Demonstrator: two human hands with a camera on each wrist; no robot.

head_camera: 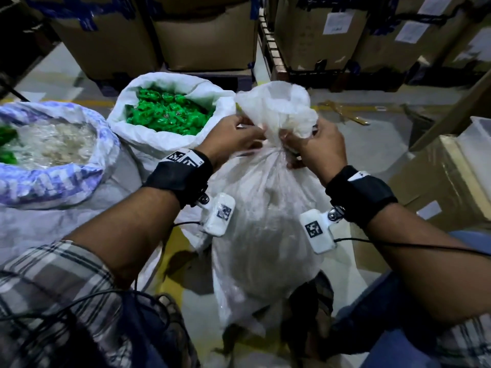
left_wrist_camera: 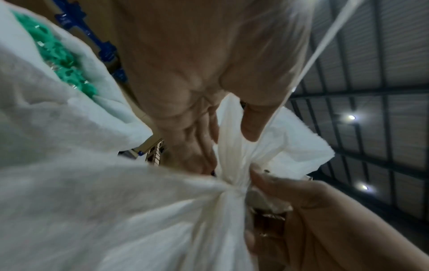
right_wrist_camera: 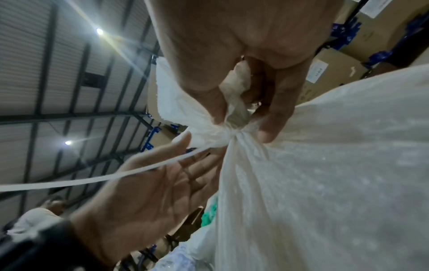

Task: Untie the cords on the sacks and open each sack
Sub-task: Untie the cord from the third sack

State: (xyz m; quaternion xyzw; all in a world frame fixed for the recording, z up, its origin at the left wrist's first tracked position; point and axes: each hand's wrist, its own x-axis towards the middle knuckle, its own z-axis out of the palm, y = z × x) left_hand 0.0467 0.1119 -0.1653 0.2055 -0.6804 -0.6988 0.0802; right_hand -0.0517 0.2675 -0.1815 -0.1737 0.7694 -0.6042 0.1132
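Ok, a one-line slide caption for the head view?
Both hands work the tied neck of a white sack beside two opened sacks.

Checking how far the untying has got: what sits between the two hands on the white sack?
In the head view, the sack's bunched neck, still gathered, lies between the left hand and the right hand. The right wrist view shows a white cord leading off it.

Head view downward; both wrist views upward, close, blurry, probably sharing the sack neck [left_wrist_camera: 228, 185].

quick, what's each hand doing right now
Left hand: pinching the sack's neck.
Right hand: gripping the same neck at the cord tie.
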